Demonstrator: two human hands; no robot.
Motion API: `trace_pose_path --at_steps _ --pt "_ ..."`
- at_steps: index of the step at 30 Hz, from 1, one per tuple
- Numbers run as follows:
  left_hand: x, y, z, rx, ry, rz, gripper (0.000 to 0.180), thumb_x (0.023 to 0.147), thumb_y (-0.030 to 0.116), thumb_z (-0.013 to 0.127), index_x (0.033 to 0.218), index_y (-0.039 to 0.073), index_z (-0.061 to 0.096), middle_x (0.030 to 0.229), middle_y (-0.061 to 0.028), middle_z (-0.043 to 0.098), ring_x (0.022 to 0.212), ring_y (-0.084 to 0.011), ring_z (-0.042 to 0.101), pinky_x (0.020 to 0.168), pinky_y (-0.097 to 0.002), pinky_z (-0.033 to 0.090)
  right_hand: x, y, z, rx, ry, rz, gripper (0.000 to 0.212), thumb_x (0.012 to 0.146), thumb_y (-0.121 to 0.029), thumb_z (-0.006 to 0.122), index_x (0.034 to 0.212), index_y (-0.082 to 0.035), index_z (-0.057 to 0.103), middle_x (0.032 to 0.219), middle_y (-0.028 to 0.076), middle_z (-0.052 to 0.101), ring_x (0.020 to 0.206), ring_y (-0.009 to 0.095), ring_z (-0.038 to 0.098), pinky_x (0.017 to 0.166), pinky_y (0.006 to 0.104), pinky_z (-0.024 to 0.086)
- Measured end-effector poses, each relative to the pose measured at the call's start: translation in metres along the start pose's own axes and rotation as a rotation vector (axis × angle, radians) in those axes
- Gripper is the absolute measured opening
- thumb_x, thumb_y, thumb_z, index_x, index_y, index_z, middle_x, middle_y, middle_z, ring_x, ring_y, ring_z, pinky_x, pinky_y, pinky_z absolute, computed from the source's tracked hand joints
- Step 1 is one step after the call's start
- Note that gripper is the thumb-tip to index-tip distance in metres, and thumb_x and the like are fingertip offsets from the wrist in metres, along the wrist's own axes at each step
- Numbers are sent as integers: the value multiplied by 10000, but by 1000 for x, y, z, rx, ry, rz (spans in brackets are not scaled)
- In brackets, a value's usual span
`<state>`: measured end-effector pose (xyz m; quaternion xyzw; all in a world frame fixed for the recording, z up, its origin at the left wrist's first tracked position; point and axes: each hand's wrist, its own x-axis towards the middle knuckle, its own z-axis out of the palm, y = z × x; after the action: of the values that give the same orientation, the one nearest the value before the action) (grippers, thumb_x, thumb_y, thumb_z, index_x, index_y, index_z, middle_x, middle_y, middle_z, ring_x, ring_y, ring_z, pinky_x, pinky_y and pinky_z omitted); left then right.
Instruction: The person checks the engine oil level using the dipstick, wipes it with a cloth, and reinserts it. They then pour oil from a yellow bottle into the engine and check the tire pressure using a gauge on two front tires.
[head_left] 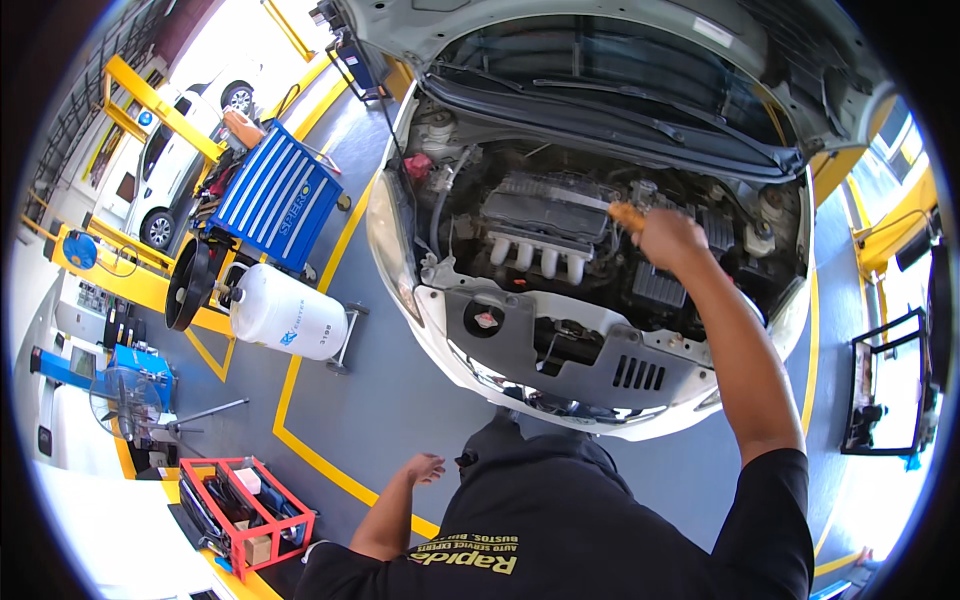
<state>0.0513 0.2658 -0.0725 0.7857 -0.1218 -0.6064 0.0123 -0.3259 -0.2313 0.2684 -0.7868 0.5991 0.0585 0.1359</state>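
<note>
Orange tool [627,216], held over the engine [535,258], near the right end of its dark cover [545,208]. Apparently mid-work among the engine parts; likely calling next for steady, careful placement. Gripped in curled right hand [668,240], with left hand [427,468] loosely half-curled, apparently empty, well apart.

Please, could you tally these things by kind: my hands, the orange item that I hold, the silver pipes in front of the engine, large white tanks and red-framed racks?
Hands (left hand, right hand): 2
Orange item: 1
Silver pipes: 4
Large white tank: 1
Red-framed rack: 1
Total: 9
</note>
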Motion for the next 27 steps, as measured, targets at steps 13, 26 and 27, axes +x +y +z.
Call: trace_pose_path --at_steps 13,26,27 --pt "70 86 -104 -101 -88 127 398 1042 380 586 1348 130 633 1160 -38 742 923 -169 668 816 -375 536 133 -208 -24 41 -81 -56 384 944 -343 708 1190 -51 747 1179 188 745 1107 358 720 932 464 572" --pt "119 114 -212 -29 -89 11 374 1016 249 576 1365 120 611 1112 -58 742 892 -174 668 801 -368 536 207 -177 -34 -98 -104 280 311 912 -188 719 1196 -70 764 1227 170 747 1150 324 725 902 447 590" --pt "122 124 -213 -1 -82 22 377 1007 220 569 1367 116 610 1112 -56 742 897 -174 667 803 -366 536 208 -176 -35 -101 -122 272 308 910 -183 727 1200 -86 767 1232 147 748 1151 302 726 906 422 588"
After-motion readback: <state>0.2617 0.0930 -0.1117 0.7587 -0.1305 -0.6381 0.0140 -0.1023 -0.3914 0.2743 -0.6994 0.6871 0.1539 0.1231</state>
